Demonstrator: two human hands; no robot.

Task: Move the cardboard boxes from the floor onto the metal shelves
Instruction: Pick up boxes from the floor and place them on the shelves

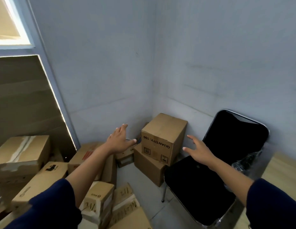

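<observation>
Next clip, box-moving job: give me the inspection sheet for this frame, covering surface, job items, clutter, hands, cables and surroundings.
Surface: pale floor, a bare strip between the boxes and the chair.
Job's things: upright box printed QUANTITY: 100 in the corner, stacked on a lower box; pile of cardboard boxes at left, some with handwritten numbers. Metal shelves: nothing seen.
Clutter: black padded chair right of the corner stack; plastic wrapping beside it.
Hands: left hand and right hand open, either side of the upright box, apart from it.
Cables: nothing seen.
Surroundings: bluish walls meeting in a corner; window with blind at left.
</observation>
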